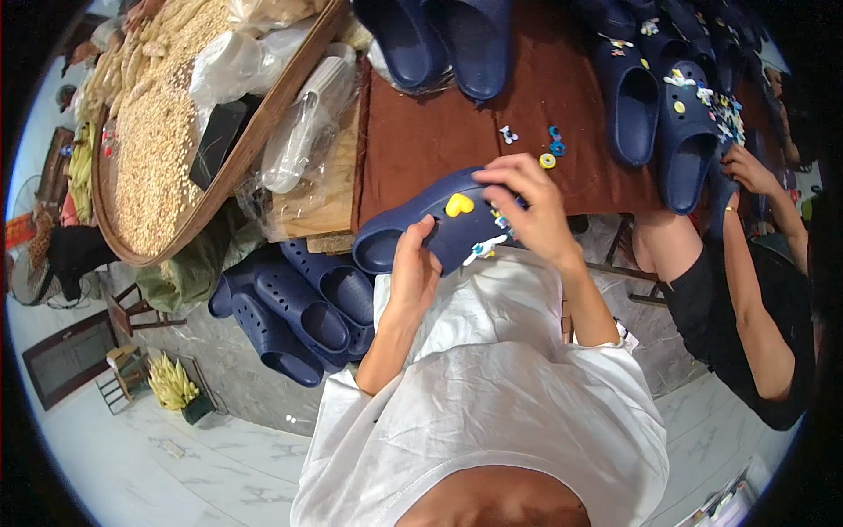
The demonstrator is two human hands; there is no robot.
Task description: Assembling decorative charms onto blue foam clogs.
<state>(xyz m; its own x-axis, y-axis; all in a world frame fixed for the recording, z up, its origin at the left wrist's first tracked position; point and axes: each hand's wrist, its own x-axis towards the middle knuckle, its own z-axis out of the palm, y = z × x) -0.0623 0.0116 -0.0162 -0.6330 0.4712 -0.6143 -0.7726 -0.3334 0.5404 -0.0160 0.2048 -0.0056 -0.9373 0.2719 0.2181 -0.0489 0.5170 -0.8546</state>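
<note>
I hold a navy blue clog point(421, 224) in front of my chest, over the edge of a brown table point(421, 132). My left hand point(413, 268) grips its near side from below. My right hand point(531, 206) is closed over its top, fingers pressing on small charms. A yellow heart charm point(458, 205) and a white charm point(483, 250) sit on the clog. Loose small charms point(549, 145) lie on the table just beyond my right hand.
More navy clogs lie at the table's far edge point(457, 39) and right side point(654, 105), some with charms. A stack of clogs point(299, 307) sits lower left. A round woven tray of grain point(167, 132) is at left. Another person's hand point(746, 171) works at right.
</note>
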